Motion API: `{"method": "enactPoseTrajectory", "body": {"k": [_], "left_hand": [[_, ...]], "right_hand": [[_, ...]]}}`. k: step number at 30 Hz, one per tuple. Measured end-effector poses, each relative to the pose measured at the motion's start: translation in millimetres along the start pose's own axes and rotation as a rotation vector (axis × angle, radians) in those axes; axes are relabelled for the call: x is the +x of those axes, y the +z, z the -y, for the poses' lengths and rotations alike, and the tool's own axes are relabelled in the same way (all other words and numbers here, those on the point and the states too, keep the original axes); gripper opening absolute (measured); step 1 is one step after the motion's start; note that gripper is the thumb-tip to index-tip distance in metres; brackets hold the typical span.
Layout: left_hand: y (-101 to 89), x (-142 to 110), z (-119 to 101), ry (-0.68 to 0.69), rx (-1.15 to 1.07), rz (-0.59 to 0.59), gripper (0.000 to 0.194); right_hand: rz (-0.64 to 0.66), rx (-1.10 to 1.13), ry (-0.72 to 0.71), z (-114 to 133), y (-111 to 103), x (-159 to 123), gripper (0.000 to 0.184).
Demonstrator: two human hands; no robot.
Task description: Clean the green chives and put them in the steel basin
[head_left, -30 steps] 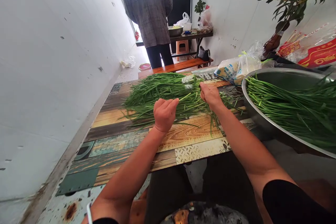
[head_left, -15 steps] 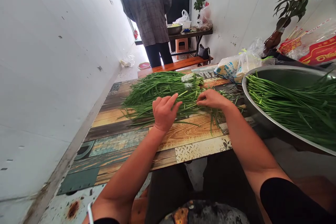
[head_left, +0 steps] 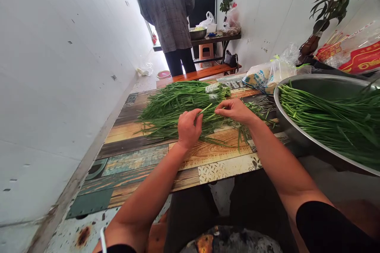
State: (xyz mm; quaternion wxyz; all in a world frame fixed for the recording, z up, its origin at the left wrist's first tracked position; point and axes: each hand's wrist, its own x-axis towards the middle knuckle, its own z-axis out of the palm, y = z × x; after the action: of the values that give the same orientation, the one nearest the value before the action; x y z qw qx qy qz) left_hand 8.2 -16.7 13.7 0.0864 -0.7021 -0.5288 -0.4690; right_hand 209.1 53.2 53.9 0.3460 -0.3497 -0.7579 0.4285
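The left hand (head_left: 189, 129) curls its grip around a chive stalk (head_left: 207, 107); the right hand (head_left: 236, 111) is nearly pinched together beside it, its hold unclear.

Stalks (head_left: 175, 99) are green, the tabletop (head_left: 133, 162) multicoloured, plank-patterned.

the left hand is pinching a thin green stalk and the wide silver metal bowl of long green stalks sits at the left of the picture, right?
Not quite: the wide silver metal bowl of long green stalks sits at the right of the picture, as the head view shows. The left hand is indeed pinching a thin green stalk.
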Motion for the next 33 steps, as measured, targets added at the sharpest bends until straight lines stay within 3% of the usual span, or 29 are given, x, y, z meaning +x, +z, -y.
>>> {"method": "enactPoseTrajectory", "body": {"k": [4, 6, 13, 21, 29, 33], "left_hand": [[0.7, 0.8, 2.5, -0.107, -0.03, -0.034, 0.025], [0.4, 1.3, 3.6, -0.165, -0.061, -0.078, 0.027], [0.0, 0.8, 5.1, -0.105, -0.075, -0.051, 0.023], [1.7, 1.8, 7.6, -0.136, -0.142, -0.021, 0.023], [-1.1, 2.0, 1.3, -0.053, -0.116, 0.168, 0.018], [-0.6, 1.8, 0.3, -0.084, -0.109, 0.168, 0.016]], "right_hand": [[-0.217, -0.106, -0.073, -2.2, -3.1, 0.6, 0.031], [-0.254, -0.131, -0.071, -2.4, -5.7, 0.2, 0.032], [-0.159, -0.139, -0.028, -1.2, -6.1, -0.5, 0.032], [-0.123, 0.0, -0.012, -3.8, -5.9, 1.4, 0.033], [-0.11, 0.067, -0.056, -1.5, 9.8, 1.8, 0.033], [-0.097, 0.208, -0.049, -2.2, 13.3, 2.5, 0.044]]}}
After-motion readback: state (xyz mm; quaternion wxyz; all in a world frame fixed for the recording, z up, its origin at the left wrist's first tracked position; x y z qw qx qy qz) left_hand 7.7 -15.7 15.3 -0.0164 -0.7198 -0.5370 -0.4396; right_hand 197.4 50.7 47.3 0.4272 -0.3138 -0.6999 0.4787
